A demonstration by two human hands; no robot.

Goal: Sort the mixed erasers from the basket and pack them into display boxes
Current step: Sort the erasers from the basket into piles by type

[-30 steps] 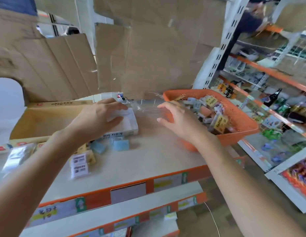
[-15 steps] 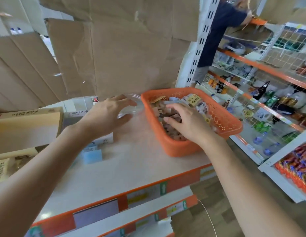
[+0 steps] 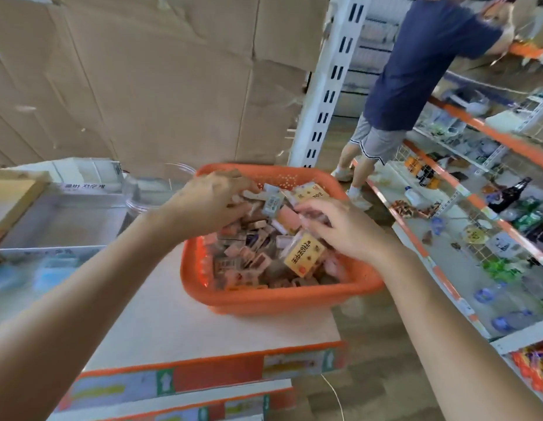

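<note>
Picking step: inside the orange basket [image 3: 264, 299], the left hand [image 3: 209, 205] clutches small brown erasers [image 3: 249, 256]. The right hand [image 3: 346, 232] touches the pile with bent fingers [image 3: 309, 215], grip unclear. Next, matching ones should go to the display box [image 3: 82, 187] left of the basket.

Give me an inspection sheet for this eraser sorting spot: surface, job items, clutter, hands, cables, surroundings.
Surface: pale shelf top, orange-edged.
Job's things: orange basket full of mixed erasers; white display box to its left, open.
Clutter: clear tub beside the basket; blurred blue packets at left.
Hands: left hand and right hand both in the basket, fingers curled among erasers; grip unclear.
Cables: thin white cord below the shelf top.
Surroundings: cardboard sheets behind; another person at stocked shelves on the right.
</note>
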